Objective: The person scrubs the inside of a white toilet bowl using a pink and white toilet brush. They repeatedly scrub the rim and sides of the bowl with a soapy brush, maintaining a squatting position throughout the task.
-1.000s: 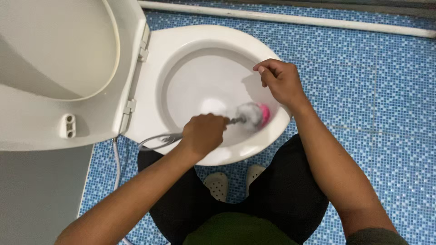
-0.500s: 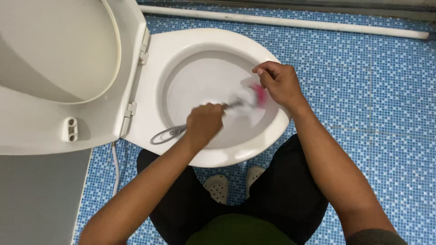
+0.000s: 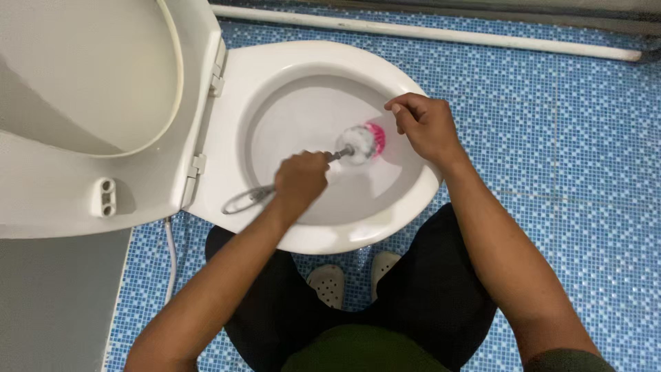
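My left hand [image 3: 300,180] is closed around the wire handle of a toilet brush [image 3: 363,142], whose white and pink head lies inside the white toilet bowl [image 3: 237,83] near its right inner wall. The handle's looped end sticks out to the left of my fist. My right hand [image 3: 423,126] rests on the bowl's right rim with its fingers curled; nothing shows in it. The brush head sits just left of that hand.
The seat and lid [image 3: 89,103] stand raised at the left. Blue mosaic tile floor [image 3: 551,138] surrounds the bowl. A white pipe [image 3: 427,31] runs along the top. A thin hose [image 3: 170,255] hangs below the seat. My shoes [image 3: 329,281] are under the bowl's front.
The brush head has moved from the bowl's lower right up along the right inner wall. My left hand shifted up and slightly left with it. My right hand has stayed on the rim.
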